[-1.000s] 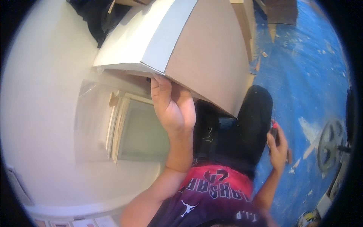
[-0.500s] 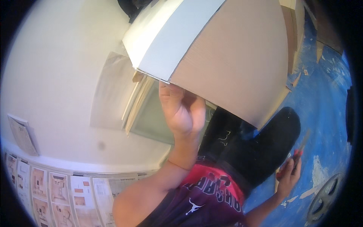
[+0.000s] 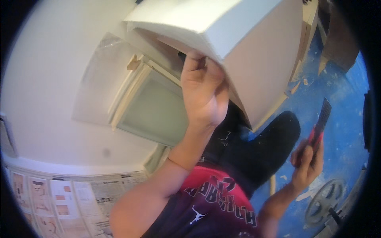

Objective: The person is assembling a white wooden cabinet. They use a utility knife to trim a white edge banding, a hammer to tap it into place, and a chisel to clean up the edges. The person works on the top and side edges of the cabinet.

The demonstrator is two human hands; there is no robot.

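Note:
A large board (image 3: pixel 274 51), brown on one face with a white strip (image 3: pixel 242 27) along its edge, rises in front of me and is folded into a corner. Under its near corner my left hand (image 3: pixel 206 95) is raised, with the fingertips pinching the lower edge. Low on the right, my right hand (image 3: pixel 307 162) is closed around a red-handled tool (image 3: pixel 316 136). Its flat dark blade (image 3: pixel 325 111) points up and away from me. I cannot tell whether that blade is a saw or a knife.
Framed glass panels (image 3: pixel 154 105) and a clear plastic sheet (image 3: pixel 101 79) lean against the white wall (image 3: pixel 59 79). Newspapers (image 3: pixel 87 202) cover the floor at lower left. Blue sheeting (image 3: pixel 337 87) with scraps spreads on the right, near a grey wheel (image 3: pixel 325 204).
The board's near corner has tipped up, showing its underside and fold. My left hand has moved up and right with it. My right hand has lifted the tool, turning its blade upward.

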